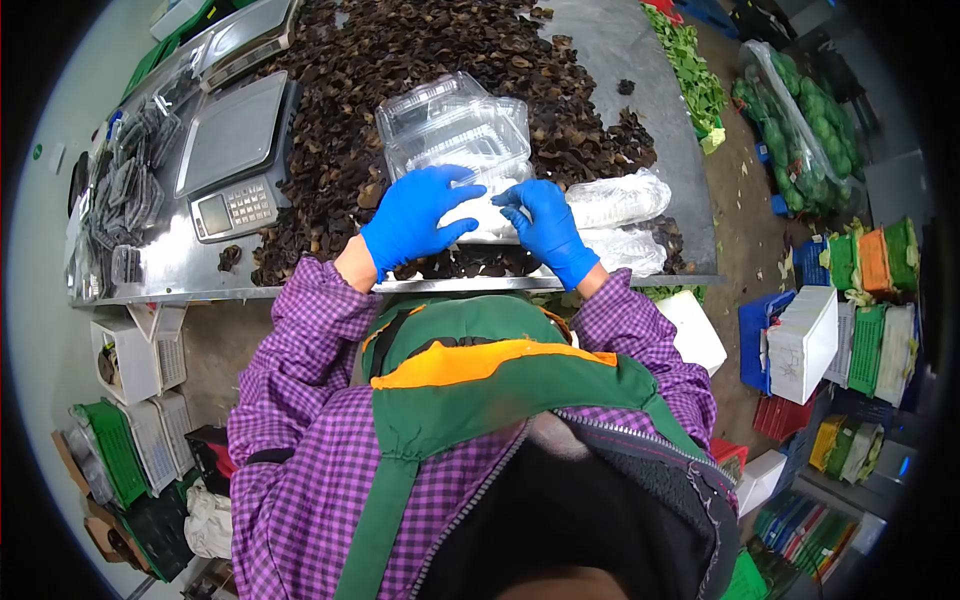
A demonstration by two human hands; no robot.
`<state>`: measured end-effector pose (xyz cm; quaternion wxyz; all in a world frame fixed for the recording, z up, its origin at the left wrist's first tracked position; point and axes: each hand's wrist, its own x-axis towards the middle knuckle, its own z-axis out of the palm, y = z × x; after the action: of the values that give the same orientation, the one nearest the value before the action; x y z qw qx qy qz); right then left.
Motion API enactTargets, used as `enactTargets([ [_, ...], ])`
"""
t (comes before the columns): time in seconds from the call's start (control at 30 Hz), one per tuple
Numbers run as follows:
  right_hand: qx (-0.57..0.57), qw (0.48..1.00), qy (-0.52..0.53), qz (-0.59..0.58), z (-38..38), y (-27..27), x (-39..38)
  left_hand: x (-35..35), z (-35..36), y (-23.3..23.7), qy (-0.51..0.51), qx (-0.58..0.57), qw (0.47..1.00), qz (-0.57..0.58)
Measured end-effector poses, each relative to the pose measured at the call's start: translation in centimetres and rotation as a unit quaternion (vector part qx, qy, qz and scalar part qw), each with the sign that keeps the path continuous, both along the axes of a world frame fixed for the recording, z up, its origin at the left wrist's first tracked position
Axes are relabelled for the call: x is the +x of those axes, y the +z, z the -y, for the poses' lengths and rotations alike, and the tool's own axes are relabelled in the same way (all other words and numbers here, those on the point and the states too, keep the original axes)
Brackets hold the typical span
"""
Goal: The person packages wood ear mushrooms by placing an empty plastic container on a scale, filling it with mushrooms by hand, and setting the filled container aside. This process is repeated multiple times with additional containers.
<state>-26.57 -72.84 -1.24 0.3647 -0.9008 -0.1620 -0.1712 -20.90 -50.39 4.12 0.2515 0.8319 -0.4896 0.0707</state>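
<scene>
My left hand (425,215), in a blue glove, lies against a clear plastic bag (485,222) at the table's front edge, its thumb and fingers apart. On the bag's other side my right hand (545,228), also gloved in blue, has its fingers bent together in a pinch at the plastic; the fingertips are partly hidden. Just beyond both hands, clear plastic clamshell boxes (455,130) sit stacked on a broad heap of dark wood ear mushrooms (400,50). To the right of my right hand lie wrapped stacks of clear boxes (618,200).
A digital scale (235,150) stands on the metal table (690,180), left of the heap, with many loose black-and-clear packs (125,190) beyond it. Bagged round green produce (805,125) and a white foam box (803,345) are at the right. Crates (115,450) stand at lower left.
</scene>
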Motion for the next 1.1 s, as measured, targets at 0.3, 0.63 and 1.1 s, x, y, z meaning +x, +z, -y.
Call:
enactTargets([
  [0.3, 0.054, 0.995, -0.040, 0.080, -1.9, 2.5, -0.5, 1.2, 0.0, 0.7, -0.008, 0.030, 0.999, 0.017],
  [0.63, 0.084, 0.975, -0.114, 0.170, -0.8, 4.1, -0.4, 0.9, 0.7, 2.2, 0.004, -0.129, 0.976, -0.173],
  [1.1, -0.288, 0.951, 0.019, -0.110, -1.2, -4.3, -1.8, 2.2, 0.0, 1.6, 0.010, -0.178, 0.975, -0.129],
])
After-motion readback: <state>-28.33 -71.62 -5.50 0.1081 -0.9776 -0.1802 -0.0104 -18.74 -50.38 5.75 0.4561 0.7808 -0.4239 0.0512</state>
